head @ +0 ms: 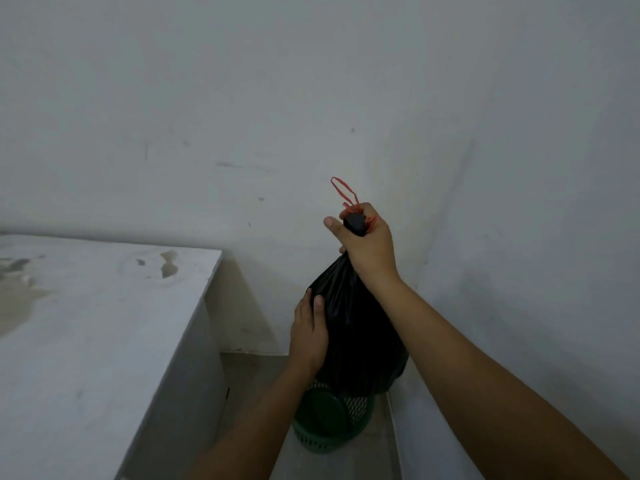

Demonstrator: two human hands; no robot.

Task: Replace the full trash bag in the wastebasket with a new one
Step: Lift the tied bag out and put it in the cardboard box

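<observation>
A full black trash bag (360, 341) hangs in the air above a green mesh wastebasket (332, 424) that stands on the floor in the corner. My right hand (367, 244) grips the bag's gathered neck, with a red drawstring loop (344, 192) sticking up out of the fist. My left hand (308, 334) rests flat against the bag's left side, fingers straight, thumb on the plastic. The bag's bottom is just above the basket's rim and hides part of the opening.
A white stained table (97, 323) stands close on the left, its corner near the basket. White walls (519, 202) meet in a corner right behind the bag. A narrow strip of grey floor (346, 462) lies between the table and the right wall.
</observation>
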